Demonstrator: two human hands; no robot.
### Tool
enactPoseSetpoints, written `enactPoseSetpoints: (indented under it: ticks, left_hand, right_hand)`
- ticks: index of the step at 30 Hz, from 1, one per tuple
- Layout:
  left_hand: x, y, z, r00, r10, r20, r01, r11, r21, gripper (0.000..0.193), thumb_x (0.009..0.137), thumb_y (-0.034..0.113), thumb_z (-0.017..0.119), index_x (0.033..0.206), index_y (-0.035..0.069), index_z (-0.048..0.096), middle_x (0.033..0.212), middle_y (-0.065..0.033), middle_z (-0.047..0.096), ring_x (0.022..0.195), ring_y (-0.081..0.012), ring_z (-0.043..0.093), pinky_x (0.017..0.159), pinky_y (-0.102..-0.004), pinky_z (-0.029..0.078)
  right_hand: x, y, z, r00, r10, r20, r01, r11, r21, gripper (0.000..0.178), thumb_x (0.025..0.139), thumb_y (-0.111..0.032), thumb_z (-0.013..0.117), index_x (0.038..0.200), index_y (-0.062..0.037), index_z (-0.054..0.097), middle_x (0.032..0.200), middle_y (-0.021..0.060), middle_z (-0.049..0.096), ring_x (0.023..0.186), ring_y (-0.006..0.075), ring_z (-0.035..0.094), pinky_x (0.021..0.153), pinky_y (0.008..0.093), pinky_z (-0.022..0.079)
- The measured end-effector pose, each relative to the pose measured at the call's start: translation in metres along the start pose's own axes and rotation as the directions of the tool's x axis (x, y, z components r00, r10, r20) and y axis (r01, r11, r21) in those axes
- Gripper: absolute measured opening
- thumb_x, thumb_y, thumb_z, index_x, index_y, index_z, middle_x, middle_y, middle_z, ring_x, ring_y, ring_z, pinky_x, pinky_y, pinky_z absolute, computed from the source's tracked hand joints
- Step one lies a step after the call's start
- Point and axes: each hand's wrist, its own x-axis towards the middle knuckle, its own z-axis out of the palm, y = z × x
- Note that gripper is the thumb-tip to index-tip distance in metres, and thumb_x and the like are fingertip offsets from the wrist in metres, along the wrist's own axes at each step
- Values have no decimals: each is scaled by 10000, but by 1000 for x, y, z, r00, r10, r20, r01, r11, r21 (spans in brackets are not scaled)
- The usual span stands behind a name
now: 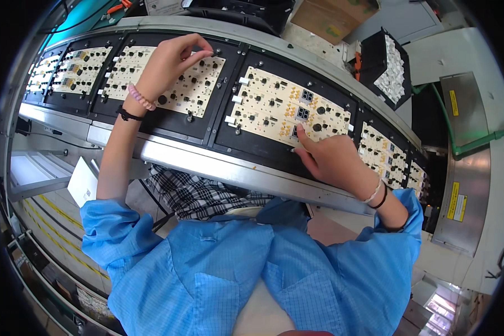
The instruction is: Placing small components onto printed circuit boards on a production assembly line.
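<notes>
My left hand (176,60) is above a cream circuit board (175,101) with black parts, near its far edge. Its thumb and index finger are pinched together, and anything between them is too small to make out. Over the circuit board (271,127) to the right of it is my right hand (333,159). Its index fingertip rests at a small black digit display (294,132), the nearest in a column of three. The right thumb is apart from that finger, by the board's near edge, and the other fingers curl under. Yellow parts flank the displays.
Black carrier trays (225,84) with more boards run left and right along a metal-edged conveyor (196,162). A black bin of white parts (391,73) and a cardboard box (333,18) stand beyond it. A green pipe (479,143) is at the right.
</notes>
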Motion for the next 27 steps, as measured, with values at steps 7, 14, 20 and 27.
enactPoseSetpoints:
  ticks: [7,14,20,27]
  left_hand:
    - [6,11,0,999,-13,49,15,999,-46,119,878,135,680,937,33,662,577,5,395,515,-57,292,469,-260,234]
    - [4,6,-5,1000,-5,21,6,999,-41,125,880,135,679,934,23,662,548,22,347,504,-58,252,470,-260,221]
    - [3,8,-14,996,-75,44,76,997,-25,139,849,180,691,904,54,671,618,-65,538,526,-153,454,509,-295,375]
    - [4,-1,-15,999,-46,21,47,997,-64,128,870,153,681,908,32,672,564,-9,411,509,-84,313,476,-266,275]
  right_hand:
    - [17,36,-7,998,52,23,-54,996,77,342,965,-236,483,1271,-134,599,579,136,569,495,310,575,491,399,440]
    - [43,62,-26,1000,6,-15,-2,967,256,320,967,-253,457,1048,-29,669,642,182,603,573,367,588,542,449,471]
    - [63,73,-39,982,69,175,-95,985,146,316,977,-256,443,1093,-56,659,647,191,594,620,368,584,588,418,460]
    - [103,22,-22,984,-88,-157,108,986,123,382,988,-296,428,1328,-176,557,597,150,579,543,326,589,535,417,466]
